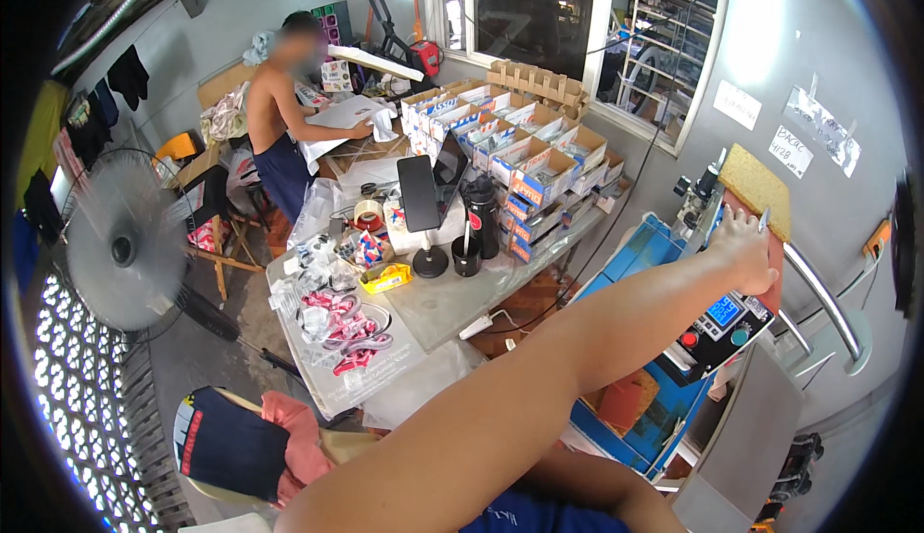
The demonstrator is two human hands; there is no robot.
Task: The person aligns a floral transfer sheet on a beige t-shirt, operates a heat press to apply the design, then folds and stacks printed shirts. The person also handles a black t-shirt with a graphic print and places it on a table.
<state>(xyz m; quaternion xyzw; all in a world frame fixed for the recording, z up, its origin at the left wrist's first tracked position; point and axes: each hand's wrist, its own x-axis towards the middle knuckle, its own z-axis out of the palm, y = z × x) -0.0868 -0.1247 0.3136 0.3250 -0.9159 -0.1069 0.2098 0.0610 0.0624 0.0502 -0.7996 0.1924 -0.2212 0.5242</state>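
My left arm stretches across the view to a press machine with a blue frame (616, 259) on the right. My left hand (746, 252) lies over its upper part with the fingers stretched out, beside a yellowish foam-like pad (756, 187). A small silvery pointed piece (763, 220) shows by the fingers; whether I hold it is unclear. Under the hand is a reddish pad, partly hidden. Below it sits the control box (717, 326) with a lit blue display and red and green buttons. My right forearm (616, 494) shows at the lower edge; its hand is not in view.
A table (423, 321) carries stacked cardboard boxes (539, 172), a phone on a stand (419, 196), a black tumbler (481, 211) and pink-and-white straps (351, 331). A fan (120, 249) spins at left. Another person (279, 114) handles white cloth behind. A curved metal handle (823, 297) juts out right.
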